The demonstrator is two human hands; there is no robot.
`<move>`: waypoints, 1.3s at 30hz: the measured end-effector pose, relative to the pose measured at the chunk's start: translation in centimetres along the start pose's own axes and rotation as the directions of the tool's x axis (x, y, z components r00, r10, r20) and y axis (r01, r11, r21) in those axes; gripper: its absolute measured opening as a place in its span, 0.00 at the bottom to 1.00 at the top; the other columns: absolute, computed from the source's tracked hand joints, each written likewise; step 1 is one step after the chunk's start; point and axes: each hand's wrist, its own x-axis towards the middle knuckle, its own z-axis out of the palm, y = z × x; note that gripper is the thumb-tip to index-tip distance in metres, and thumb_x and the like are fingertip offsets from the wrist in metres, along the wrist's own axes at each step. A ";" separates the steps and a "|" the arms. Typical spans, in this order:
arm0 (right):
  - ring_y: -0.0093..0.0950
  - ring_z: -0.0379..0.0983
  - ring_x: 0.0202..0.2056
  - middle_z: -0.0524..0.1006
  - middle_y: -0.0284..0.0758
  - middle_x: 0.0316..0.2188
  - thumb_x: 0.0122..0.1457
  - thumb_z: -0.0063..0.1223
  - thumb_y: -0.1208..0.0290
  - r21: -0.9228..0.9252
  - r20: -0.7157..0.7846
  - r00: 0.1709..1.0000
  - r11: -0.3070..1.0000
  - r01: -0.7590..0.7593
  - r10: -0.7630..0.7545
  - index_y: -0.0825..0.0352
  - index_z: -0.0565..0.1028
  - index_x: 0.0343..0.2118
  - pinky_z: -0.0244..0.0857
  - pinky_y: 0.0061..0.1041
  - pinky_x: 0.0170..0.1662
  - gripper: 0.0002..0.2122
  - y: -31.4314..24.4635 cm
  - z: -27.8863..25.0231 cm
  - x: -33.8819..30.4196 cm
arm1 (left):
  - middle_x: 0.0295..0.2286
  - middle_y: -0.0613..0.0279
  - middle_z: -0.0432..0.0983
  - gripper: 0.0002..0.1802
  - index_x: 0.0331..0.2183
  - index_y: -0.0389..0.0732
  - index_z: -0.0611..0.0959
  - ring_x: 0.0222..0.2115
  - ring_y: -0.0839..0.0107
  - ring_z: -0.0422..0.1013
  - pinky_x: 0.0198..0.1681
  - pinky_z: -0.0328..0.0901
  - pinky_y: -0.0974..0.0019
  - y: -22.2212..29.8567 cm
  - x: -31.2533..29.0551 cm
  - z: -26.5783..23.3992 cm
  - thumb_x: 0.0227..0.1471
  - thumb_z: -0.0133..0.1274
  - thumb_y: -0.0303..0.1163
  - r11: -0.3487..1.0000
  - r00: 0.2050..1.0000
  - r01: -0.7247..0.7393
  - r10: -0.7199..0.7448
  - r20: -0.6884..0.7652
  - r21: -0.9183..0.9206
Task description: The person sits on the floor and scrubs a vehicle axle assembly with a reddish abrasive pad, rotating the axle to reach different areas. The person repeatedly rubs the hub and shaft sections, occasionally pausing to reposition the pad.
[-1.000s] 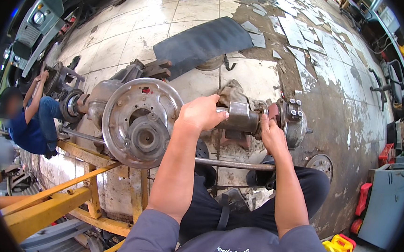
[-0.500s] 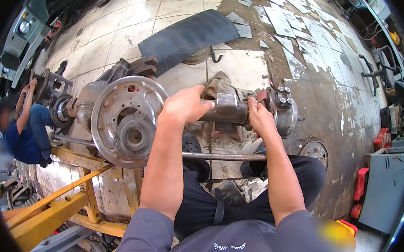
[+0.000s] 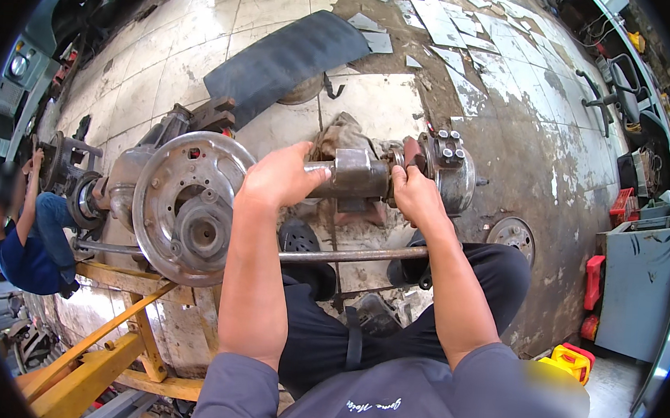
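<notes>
A dark steel axle tube (image 3: 364, 181) with a squarish bracket on top lies crosswise in front of me. My left hand (image 3: 281, 176) is closed over its left part, thumb along the near side. Near the tube's right end, my right hand (image 3: 417, 194) is closed round it, its far fingers hidden behind the metal. Just right of that hand sits a round hub housing (image 3: 453, 171) with bolt heads on top. A large round metal backing plate (image 3: 164, 232) stands left of my left hand. A crumpled cloth (image 3: 342, 132) lies behind the tube.
A long steel rod (image 3: 351, 255) crosses above my feet. Lower left stands a yellow metal frame (image 3: 99, 359). A co-worker (image 3: 26, 242) in blue handles parts at far left. A dark curved panel (image 3: 283, 58) and broken tiles (image 3: 441, 22) lie on the floor; a grey cabinet (image 3: 640, 288) stands right.
The view has shifted, so the axle and the surroundings appear a little further left. Both my hands keep nearly the same hold on the axle tube.
</notes>
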 end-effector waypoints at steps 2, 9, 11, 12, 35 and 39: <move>0.57 0.72 0.49 0.76 0.63 0.43 0.66 0.37 0.51 -0.106 -0.015 1.000 0.994 0.025 -0.026 0.76 0.71 0.50 0.62 0.48 0.56 0.27 -0.5 -0.4 0.6 | 0.53 0.42 0.72 0.39 0.60 0.34 0.68 0.55 0.52 0.69 0.58 0.62 0.58 -0.3 0.1 0.0 0.55 0.57 0.48 1.000 1.000 -0.008 0.008 0.001 -0.005; 0.49 0.77 0.45 0.80 0.53 0.40 0.64 0.45 0.57 -0.317 -0.125 0.985 0.945 0.076 -0.122 0.69 0.72 0.53 0.69 0.44 0.50 0.22 -2.1 -1.2 2.2 | 0.53 0.48 0.73 0.37 0.59 0.39 0.70 0.55 0.55 0.69 0.58 0.62 0.55 -0.3 0.1 0.1 0.54 0.56 0.49 1.000 1.000 0.003 -0.003 -0.002 0.009; 0.47 0.76 0.46 0.80 0.51 0.41 0.64 0.45 0.57 -0.365 -0.067 0.989 0.925 0.101 -0.134 0.65 0.73 0.55 0.68 0.45 0.51 0.21 -2.6 -1.7 2.5 | 0.53 0.46 0.72 0.37 0.59 0.38 0.70 0.55 0.54 0.69 0.58 0.63 0.56 -0.6 0.1 0.2 0.54 0.56 0.49 1.000 1.000 -0.014 0.014 -0.003 -0.005; 0.47 0.77 0.43 0.80 0.51 0.38 0.63 0.45 0.59 -0.385 -0.087 0.982 0.914 0.123 -0.169 0.67 0.77 0.49 0.70 0.44 0.49 0.19 -2.5 -1.5 2.8 | 0.53 0.44 0.72 0.38 0.60 0.36 0.69 0.55 0.53 0.69 0.58 0.63 0.57 -0.7 0.1 0.2 0.54 0.56 0.49 0.999 1.000 -0.030 0.030 -0.007 -0.018; 0.46 0.65 0.60 0.70 0.53 0.57 0.66 0.39 0.47 0.310 -0.028 0.980 0.930 0.197 -0.198 0.70 0.65 0.61 0.57 0.35 0.62 0.31 0.0 1.7 8.0 | 0.50 0.49 0.75 0.34 0.57 0.39 0.72 0.52 0.54 0.71 0.56 0.64 0.55 -0.5 -0.2 0.2 0.54 0.55 0.48 0.999 0.999 -0.038 0.038 -0.028 -0.016; 0.48 0.61 0.62 0.66 0.53 0.60 0.66 0.37 0.44 0.148 -0.023 0.978 0.967 0.207 -0.206 0.72 0.61 0.63 0.53 0.35 0.65 0.35 -0.8 1.5 5.5 | 0.50 0.47 0.75 0.34 0.57 0.39 0.72 0.52 0.53 0.71 0.55 0.65 0.55 -0.5 -0.2 0.3 0.54 0.55 0.48 0.998 0.998 -0.041 0.040 -0.042 -0.037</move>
